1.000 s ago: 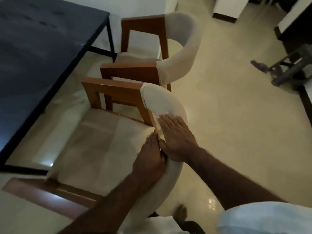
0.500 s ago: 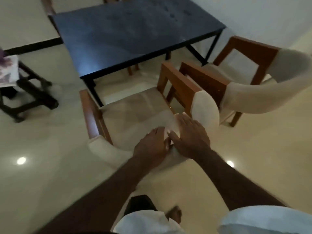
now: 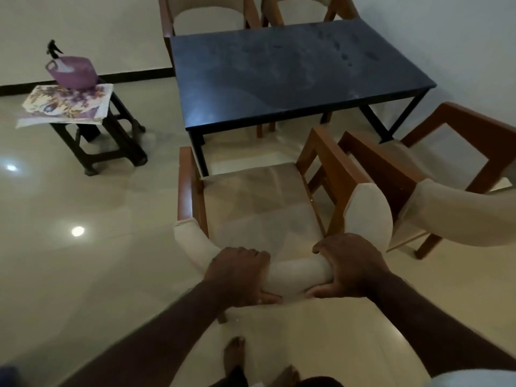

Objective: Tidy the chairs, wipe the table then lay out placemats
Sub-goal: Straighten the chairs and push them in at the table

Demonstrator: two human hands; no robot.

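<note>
Far left: stool [image 3: 111, 146] with placemats [image 3: 67, 103] stacked on it. A purple tub [image 3: 74, 71] sits on them, with a spray bottle [image 3: 53, 48] behind it. Centre: dark table [image 3: 293, 74], far chairs [image 3: 206, 20] at its back edge. Near chair [image 3: 259, 202] stands at the table's front edge, seat facing it. My left hand [image 3: 237, 275] is clamped over its backrest [image 3: 296, 270], thumb under. My right hand [image 3: 351, 266] grips the same backrest a little apart. Right chair [image 3: 460, 213] stands angled, just beside the near chair.
</note>
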